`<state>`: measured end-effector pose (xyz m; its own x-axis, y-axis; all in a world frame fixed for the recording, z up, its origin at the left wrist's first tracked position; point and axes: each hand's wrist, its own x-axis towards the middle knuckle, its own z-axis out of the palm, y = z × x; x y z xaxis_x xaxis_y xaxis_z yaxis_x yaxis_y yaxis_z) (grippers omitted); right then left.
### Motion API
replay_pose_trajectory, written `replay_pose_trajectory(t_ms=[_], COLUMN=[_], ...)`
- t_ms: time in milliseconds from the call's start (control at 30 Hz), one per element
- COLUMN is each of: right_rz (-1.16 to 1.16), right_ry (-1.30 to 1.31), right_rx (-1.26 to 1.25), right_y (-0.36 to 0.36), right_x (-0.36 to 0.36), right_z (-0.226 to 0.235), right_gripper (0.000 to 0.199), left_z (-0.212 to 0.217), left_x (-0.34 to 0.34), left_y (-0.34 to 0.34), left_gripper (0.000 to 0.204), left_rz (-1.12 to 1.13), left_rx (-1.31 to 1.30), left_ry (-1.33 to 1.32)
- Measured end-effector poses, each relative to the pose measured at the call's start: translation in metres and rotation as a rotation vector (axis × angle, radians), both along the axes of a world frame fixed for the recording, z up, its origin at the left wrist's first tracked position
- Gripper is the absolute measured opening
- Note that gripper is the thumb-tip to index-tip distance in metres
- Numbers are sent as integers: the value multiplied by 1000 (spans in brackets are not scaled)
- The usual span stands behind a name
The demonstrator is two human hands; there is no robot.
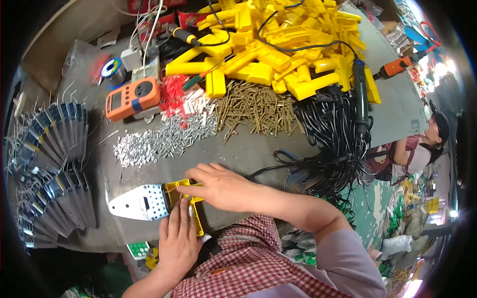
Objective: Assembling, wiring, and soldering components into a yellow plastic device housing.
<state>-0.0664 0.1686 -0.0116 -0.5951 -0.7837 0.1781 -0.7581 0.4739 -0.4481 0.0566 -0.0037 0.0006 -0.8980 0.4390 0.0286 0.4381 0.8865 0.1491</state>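
Observation:
In front of me lies a yellow plastic housing, its hollow side up. A pointed silver metal plate with many small holes joins its left end. My left hand grips the housing's near side, straight fingers reaching over into the hollow. From the right, my right hand bends over the far rim, its fingers closed at the hollow. Thin wiring shows there in part; what the right fingertips pinch is too covered to make out.
Beyond are small metal sleeves, brass-coloured screws, yellow housings and black cords. An orange meter and solder spool stand back left. Wired metal plates fan out left. Another person sits right.

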Motion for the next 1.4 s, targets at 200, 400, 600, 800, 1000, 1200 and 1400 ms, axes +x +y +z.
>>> replay_pose_trajectory(t_ms=[200, 400, 600, 800, 1000, 1200, 1400], right_rz=[-817, -729, -890, -628, 80, -472, -560], right_ry=[617, 704, 474, 879, 612, 494, 407], right_rx=[293, 193, 595, -166, 359, 209, 237], right_y=[131, 174, 110, 99, 51, 73, 84], right_x=[-85, -114, -170, -131, -62, -48, -65], right_z=[84, 85, 73, 109, 58, 34, 16], right_gripper=[24, 26, 37, 48, 47, 47, 45], left_z=[-1, -7, -1, -5, -6, -6, -10], left_x=[-1, 2, 5, 3, -1, 2, 3], left_y=[-5, -3, -5, -3, -7, -3, -3], left_gripper=[65, 65, 60, 59, 63, 62, 55], left_rz=[-16, -19, -31, 1, -6, -17, 20], left_rx=[-42, -56, -36, -20, -53, -15, 22], left_ry=[23, 73, 32, 37, 71, 42, 60])
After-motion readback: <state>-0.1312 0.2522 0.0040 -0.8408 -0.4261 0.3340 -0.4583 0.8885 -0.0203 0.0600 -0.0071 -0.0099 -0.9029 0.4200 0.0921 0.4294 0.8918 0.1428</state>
